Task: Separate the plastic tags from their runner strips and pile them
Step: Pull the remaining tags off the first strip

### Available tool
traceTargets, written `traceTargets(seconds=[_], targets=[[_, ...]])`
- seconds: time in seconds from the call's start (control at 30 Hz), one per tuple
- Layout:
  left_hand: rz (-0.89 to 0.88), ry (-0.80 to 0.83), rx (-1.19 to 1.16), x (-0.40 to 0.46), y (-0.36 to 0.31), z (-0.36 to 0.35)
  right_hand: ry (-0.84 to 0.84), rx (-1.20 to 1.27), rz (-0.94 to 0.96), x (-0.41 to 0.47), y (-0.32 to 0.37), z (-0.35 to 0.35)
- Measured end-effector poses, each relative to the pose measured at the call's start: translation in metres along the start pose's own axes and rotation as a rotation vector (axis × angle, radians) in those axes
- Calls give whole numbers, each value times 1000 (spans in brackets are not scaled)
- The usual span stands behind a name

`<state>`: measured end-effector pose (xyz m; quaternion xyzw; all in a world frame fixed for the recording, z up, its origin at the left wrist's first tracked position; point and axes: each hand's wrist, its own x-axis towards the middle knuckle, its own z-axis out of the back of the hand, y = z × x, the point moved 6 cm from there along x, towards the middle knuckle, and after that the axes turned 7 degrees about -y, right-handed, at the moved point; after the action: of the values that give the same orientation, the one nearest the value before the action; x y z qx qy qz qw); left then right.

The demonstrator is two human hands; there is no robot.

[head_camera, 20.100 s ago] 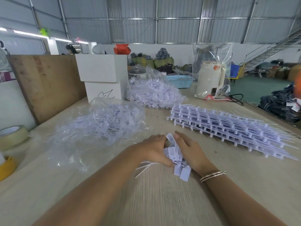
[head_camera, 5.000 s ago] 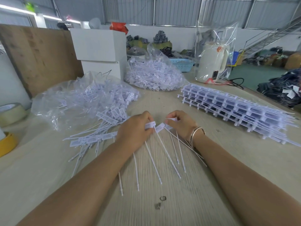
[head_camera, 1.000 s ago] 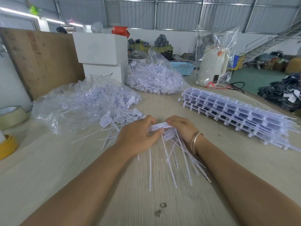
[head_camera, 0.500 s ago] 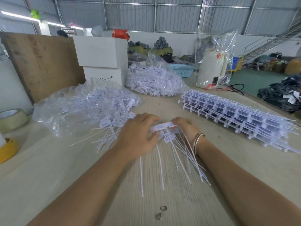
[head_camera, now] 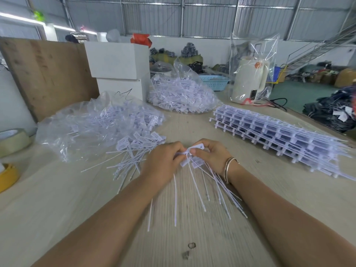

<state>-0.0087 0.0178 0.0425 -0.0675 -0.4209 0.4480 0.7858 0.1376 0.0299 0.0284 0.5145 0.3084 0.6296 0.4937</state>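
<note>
My left hand (head_camera: 163, 162) and my right hand (head_camera: 211, 155) meet at the table's middle, both gripping a bunch of white plastic tags (head_camera: 189, 158) by their flat heads. The tags' thin tails (head_camera: 202, 191) fan out toward me over the wood. A loose pile of separated tags (head_camera: 134, 149) lies just left of my left hand, spilling from a clear bag (head_camera: 92, 128). A stack of uncut runner strips (head_camera: 279, 135) lies to the right.
A second clear bag of tags (head_camera: 181, 97) sits further back, beside white boxes (head_camera: 119, 68). A bagged white kettle (head_camera: 248, 79) stands at the back right. Tape rolls (head_camera: 11, 141) lie at the left edge. A wooden board (head_camera: 48, 74) leans at the left.
My hands have drawn closer together on the bunch and lifted the tag heads slightly. The tails fan a little wider. The pile on the left is unchanged.
</note>
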Motion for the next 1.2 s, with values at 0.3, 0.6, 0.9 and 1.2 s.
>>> traceTargets(seconds=[0.3, 0.6, 0.9, 1.2], targets=[[-10, -27, -227, 3, 7, 0, -12, 22, 61, 0, 3, 0], [23, -109, -183, 1, 12, 4, -180, 55, -33, 6, -7, 12], [-67, -102, 4, 1, -1, 5, -232, -317, 110, -1, 10, 11], [-109, -19, -12, -4, -8, 3, -127, -22, -11, 2, 5, 7]])
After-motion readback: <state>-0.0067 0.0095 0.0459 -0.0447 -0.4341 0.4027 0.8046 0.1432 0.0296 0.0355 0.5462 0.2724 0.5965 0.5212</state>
